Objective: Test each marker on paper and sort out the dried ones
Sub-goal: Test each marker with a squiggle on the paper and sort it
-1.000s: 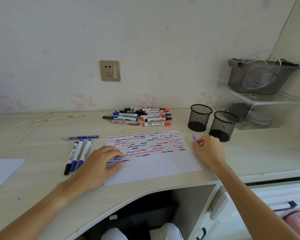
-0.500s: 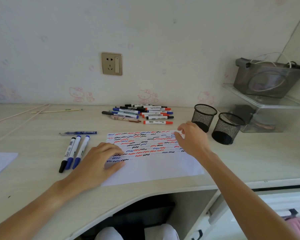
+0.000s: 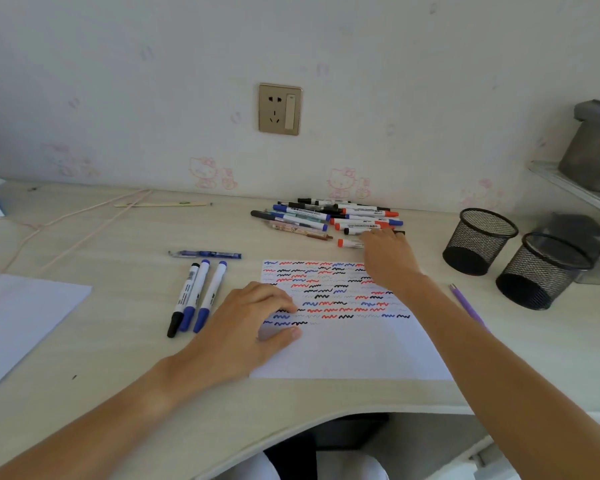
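One sheet of test paper (image 3: 347, 344) lies flat on the worktop (image 3: 118, 358), its upper half covered in rows of red, blue and black squiggles. The left hand (image 3: 246, 329) rests on the sheet's left edge, fingers loosely curved, thumb flat on the paper, holding nothing. The right hand (image 3: 387, 258) reaches past the sheet's top edge to the pile of markers (image 3: 329, 216) by the wall; its fingers cover the near end of a red-capped marker (image 3: 349, 243), and whether they grip it cannot be told. The pile's count is uncertain, as the barrels overlap; red, blue and black caps show.

Three markers (image 3: 196, 296) lie side by side left of the sheet: one black-capped, two blue-capped. One blue pen (image 3: 205, 254) lies crosswise just above them. One purple pen (image 3: 468, 306) lies right of the sheet, partly hidden by the right forearm. Two black mesh cups (image 3: 478, 240) stand at right, near each other. A second sheet (image 3: 18, 320) is cut off at the left edge.
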